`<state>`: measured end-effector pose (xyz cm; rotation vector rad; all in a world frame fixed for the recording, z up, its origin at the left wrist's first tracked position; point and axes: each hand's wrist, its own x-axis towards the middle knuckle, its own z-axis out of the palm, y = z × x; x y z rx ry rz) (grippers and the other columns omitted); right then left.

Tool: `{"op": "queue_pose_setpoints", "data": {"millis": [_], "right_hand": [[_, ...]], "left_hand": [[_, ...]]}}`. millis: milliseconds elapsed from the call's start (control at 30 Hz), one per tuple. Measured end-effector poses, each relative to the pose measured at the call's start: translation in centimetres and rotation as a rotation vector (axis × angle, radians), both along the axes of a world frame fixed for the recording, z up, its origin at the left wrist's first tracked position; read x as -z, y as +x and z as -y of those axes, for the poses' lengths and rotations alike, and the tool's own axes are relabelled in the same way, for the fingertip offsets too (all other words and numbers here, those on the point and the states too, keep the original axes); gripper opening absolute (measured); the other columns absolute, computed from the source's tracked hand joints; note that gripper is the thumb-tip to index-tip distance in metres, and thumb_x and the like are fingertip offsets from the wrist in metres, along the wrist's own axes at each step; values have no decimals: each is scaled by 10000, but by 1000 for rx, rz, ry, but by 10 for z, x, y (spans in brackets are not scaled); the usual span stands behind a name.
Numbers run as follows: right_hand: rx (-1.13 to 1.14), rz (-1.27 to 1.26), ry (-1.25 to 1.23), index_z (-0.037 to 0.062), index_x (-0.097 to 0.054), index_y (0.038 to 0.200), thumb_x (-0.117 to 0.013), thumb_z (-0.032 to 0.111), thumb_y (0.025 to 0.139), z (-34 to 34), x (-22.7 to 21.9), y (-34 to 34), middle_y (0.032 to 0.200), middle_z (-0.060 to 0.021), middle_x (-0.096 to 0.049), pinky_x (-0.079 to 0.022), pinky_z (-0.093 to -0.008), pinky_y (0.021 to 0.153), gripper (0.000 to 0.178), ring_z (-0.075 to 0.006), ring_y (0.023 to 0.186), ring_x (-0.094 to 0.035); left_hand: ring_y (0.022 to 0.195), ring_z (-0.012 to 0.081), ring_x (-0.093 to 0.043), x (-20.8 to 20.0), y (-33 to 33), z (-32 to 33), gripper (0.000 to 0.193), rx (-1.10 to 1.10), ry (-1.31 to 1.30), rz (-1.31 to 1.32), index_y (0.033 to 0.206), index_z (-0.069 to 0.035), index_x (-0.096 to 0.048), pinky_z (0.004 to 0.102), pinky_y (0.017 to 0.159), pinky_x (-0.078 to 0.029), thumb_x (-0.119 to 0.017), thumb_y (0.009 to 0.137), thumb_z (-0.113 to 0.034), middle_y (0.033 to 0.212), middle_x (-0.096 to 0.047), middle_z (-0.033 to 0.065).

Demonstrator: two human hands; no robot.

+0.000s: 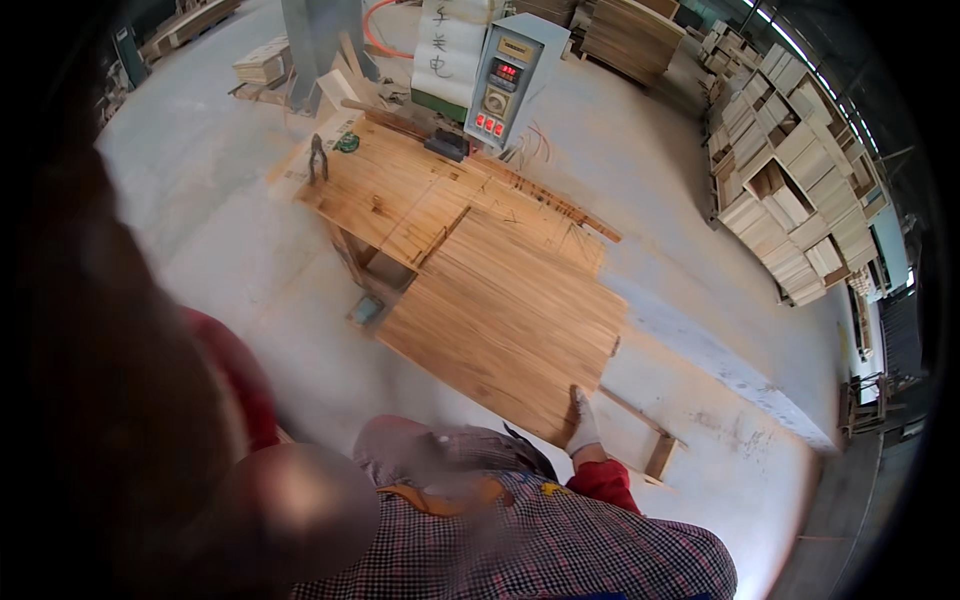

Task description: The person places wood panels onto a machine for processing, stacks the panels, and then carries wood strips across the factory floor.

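A wide light-brown wooden board point(505, 315) lies partly over a worktable point(395, 190) and juts toward me. My right hand point(584, 425), in a whitish glove below a red sleeve, is closed on the board's near right corner. Part of that hand's grip is hidden by the board. On the left a red sleeve point(235, 375) shows beside a large dark blurred shape very close to the camera. The fingers of my left hand cannot be made out there.
Pliers point(318, 158), a green coil point(347, 142) and a black block point(447, 145) rest on the worktable. Behind it stands a grey control box point(512, 85) with red lights. Stacked wooden pieces point(800, 170) rise at the right. A wooden support point(660, 455) extends beyond my right hand.
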<state>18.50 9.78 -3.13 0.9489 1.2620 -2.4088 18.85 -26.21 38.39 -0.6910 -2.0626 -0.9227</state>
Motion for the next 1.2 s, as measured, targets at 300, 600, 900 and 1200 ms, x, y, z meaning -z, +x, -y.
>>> {"op": "queue_pose_setpoints", "data": {"millis": [300, 600, 900, 1200], "right_hand": [[1, -114, 89, 94, -466, 1267, -528, 355, 878, -11, -38, -4, 1292, -19, -459, -294, -374, 1027, 473, -177, 1203, -392], [-202, -167, 113, 97, -469, 1263, -530, 345, 876, 26, -106, -42, 1271, -18, -473, -306, -372, 1016, 464, -182, 1192, -399], [-272, -221, 86, 100, -472, 1259, -531, 336, 875, 48, -118, -114, 1250, -17, -486, -319, -371, 1006, 455, -186, 1180, -406], [-253, -132, 17, 103, -475, 1254, -533, 327, 873, 74, -90, -105, 1228, -16, -500, -331, -370, 995, 446, -191, 1169, -413]], "left_hand": [[1166, 331, -414, -46, 13, 3, 652, 97, 65, -85, 1263, 2, -401, 438, 972, -313, -654, 740, -293, 1259, -441, 193], [1138, 322, -435, -57, 52, 17, 630, 112, 195, 51, 1256, -5, -410, 429, 945, -335, -655, 732, -255, 1240, -456, 192], [1111, 314, -456, -31, -23, -16, 610, 81, 71, 27, 1248, -12, -420, 419, 918, -357, -656, 724, -218, 1221, -471, 191], [1083, 306, -478, -12, -40, 20, 593, 12, 58, 93, 1240, -19, -429, 410, 891, -379, -657, 717, -180, 1202, -486, 190]]}}
